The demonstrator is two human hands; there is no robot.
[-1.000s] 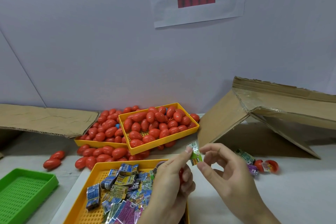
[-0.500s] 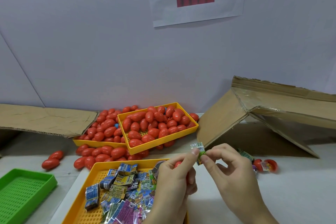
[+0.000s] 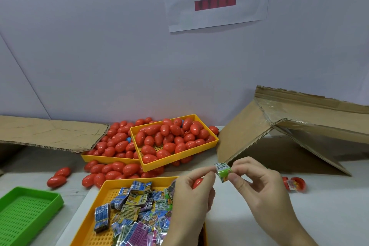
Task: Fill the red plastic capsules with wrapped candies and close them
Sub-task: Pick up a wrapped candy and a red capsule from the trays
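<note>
Since a second ago the green-wrapped candy (image 3: pixel 223 172) has been folded compact, pinched between left hand (image 3: pixel 191 195), which also cups a red capsule (image 3: pixel 197 182), and right hand (image 3: pixel 259 189), likely ready for insertion.

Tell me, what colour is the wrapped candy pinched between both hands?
Mostly green, with a white printed end; the head view shows the wrapped candy best.

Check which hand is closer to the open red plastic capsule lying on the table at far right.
Right. The right hand is just left of the open red plastic capsule, pinching a green wrapped candy; the left hand is farther left.
</note>
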